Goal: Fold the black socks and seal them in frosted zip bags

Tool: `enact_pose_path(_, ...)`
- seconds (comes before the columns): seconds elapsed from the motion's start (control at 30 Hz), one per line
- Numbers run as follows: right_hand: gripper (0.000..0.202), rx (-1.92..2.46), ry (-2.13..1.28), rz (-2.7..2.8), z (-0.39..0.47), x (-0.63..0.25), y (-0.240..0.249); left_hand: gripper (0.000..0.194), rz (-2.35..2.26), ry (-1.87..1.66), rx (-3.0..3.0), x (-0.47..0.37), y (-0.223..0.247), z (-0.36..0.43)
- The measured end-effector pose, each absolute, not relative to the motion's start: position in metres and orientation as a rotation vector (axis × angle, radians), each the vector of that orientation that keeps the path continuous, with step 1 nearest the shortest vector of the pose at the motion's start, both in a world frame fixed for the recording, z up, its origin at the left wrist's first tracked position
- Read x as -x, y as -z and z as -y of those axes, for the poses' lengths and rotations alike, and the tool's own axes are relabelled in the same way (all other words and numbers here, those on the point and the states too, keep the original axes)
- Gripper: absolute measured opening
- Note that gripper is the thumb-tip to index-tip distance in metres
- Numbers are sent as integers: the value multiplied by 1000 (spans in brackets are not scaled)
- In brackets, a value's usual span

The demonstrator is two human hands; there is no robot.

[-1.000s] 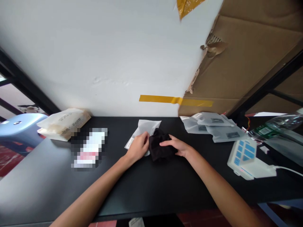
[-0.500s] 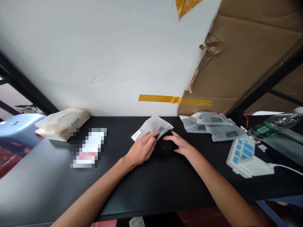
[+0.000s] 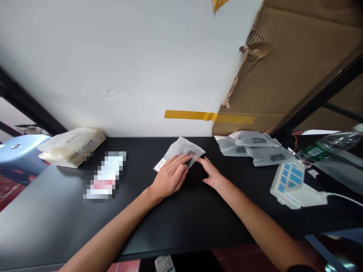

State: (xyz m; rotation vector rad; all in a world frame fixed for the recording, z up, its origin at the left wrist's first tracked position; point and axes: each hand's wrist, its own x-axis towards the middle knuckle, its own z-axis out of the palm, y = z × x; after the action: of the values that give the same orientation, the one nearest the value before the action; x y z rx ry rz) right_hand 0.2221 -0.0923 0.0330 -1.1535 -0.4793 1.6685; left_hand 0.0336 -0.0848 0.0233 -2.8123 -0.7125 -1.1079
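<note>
A frosted plastic bag (image 3: 178,147) with a white label at its left corner lies near the middle of the black table. My left hand (image 3: 171,176) rests on it, index and middle fingers stretched over the plastic, the other fingers curled at its near edge. At the bag's right corner is my right hand (image 3: 211,172), its fingertips by the edge and its thumb held apart. Between the hands, a dark patch below the bag blends with the table, so its outline cannot be made out.
Several frosted bags (image 3: 253,147) overlap at the back right. Beside them are a white device with blue keys (image 3: 288,181) and a cable, and a plastic bottle (image 3: 330,147). Left stand a paper tissue pack (image 3: 72,147) and a blurred white item (image 3: 106,175). Behind rises a white wall (image 3: 127,68).
The black item seen between my hands before is now barely distinguishable. My right hand has shifted slightly left. The bag lies flatter under my left hand.
</note>
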Motion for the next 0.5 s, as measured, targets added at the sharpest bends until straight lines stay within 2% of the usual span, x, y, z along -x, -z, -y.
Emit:
enact_pose_path(0.13, 19, 1089, -1606, 383, 91, -219, -29, 12, 669, 1093, 2804, -38, -25, 89)
enact_pose_path(0.33, 18, 946, -1594, 260, 85, -222, -34, 25, 1028, 996, 2703, -34, -14, 76)
enact_pose_path(0.5, 29, 882, -1501, 290, 87, -217, -37, 14, 1074, 999, 2707, -28, -8, 69)
